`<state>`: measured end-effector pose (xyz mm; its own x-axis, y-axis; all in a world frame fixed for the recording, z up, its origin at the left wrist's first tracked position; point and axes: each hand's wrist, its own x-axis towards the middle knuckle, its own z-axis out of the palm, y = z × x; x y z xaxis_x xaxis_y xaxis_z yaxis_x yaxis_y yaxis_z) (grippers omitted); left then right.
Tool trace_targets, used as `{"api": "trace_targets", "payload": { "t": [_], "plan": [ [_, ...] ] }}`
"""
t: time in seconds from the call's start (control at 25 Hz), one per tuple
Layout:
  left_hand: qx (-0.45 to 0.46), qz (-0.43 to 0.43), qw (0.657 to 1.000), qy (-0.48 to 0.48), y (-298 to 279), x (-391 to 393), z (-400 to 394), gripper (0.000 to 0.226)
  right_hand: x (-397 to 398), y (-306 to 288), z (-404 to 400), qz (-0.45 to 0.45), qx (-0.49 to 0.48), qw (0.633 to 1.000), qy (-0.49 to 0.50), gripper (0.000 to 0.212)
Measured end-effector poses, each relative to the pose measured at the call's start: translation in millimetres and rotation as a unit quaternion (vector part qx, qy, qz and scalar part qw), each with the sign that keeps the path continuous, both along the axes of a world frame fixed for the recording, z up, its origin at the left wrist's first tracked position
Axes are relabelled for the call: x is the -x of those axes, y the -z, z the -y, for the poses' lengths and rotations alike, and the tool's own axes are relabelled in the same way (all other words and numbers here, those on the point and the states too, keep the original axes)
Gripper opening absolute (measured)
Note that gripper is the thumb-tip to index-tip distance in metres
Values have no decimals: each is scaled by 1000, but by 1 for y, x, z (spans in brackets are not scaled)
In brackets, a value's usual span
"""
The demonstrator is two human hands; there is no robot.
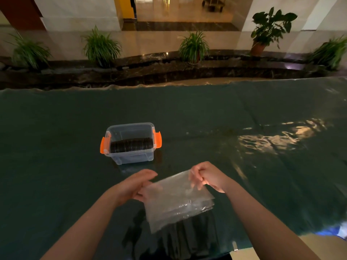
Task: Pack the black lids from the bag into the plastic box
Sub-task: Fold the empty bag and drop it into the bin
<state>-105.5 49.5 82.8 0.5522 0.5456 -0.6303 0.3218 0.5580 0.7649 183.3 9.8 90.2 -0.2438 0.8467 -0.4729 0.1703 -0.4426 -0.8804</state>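
Head view looks down on a dark green table (pixel 206 113) that fills the middle of the frame. Just left of centre stands the clear plastic box (pixel 130 145) with orange latches (pixel 157 139) swung out on both short sides; its top is open. Inside it a row of black lids (pixel 131 145) stands on edge, packed side by side across the width of the box.

Lower centre, both bare hands hold a clear plastic bag (pixel 178 199) up in front of the person, nearer than the box and apart from it. The right hand (pixel 208 177) is closed, pinching the bag's upper right corner between fingers and thumb. The left hand (pixel 135 186) is loosely open, fingers extended, and its fingers touch the bag's left edge; whether they actually grip it cannot be told. The bag hangs flat and looks empty, with the table and dark clothing showing through it.

Potted plants (pixel 193 46) line the floor across the upper frame
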Motion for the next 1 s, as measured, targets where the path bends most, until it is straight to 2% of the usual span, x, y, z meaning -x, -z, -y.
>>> {"api": "trace_targets", "payload": {
  "t": [0.08, 0.12, 0.16, 0.2, 0.24, 0.28, 0.32, 0.36, 0.44, 0.52, 0.64, 0.84, 1.0],
  "plan": [
    [-46, -67, 991, 107, -2, -8, 4, 43, 12, -2, -5, 2, 2, 999, -48, 34],
    [-34, -51, 990, 128, -3, -13, 7, 44, 17, 0, -7, -24, 7, 999, -32, 32],
    [-18, -25, 993, 113, -3, -16, 11, 43, 21, 3, -9, -89, 15, 996, 25, 23],
    [-7, -2, 998, 70, -4, -20, 14, 41, 23, 4, -9, -193, 44, 975, 102, 21],
    [-1, 18, 1000, -6, -4, -22, 17, 39, 24, 5, -8, -295, 83, 936, 175, 34],
    [1, 43, 993, -106, 0, -24, 18, 36, 25, 6, -5, -362, 123, 898, 217, 49],
    [-2, 54, 976, -211, 5, -27, 20, 31, 27, 7, 0, -386, 150, 884, 218, 63],
    [-12, 43, 953, -300, 9, -30, 22, 24, 31, 11, 4, -379, 163, 891, 191, 70],
    [-47, 8, 922, -385, 14, -35, 26, 15, 46, 14, 11, -288, 146, 940, 108, 62],
    [-65, 8, 921, -384, 12, -41, 33, 15, 60, 13, 13, -193, 94, 974, 78, 40],
    [-45, 53, 946, -317, 6, -38, 33, 20, 60, 8, 9, -128, 56, 983, 120, 25],
    [-33, 55, 984, -166, -5, -16, 24, 43, 47, 5, 13, -170, 61, 979, 99, 28],
    [-34, 104, 983, -146, -9, -12, 30, 31, 41, 10, 19, -226, 61, 965, 116, 27]
  ]
}}
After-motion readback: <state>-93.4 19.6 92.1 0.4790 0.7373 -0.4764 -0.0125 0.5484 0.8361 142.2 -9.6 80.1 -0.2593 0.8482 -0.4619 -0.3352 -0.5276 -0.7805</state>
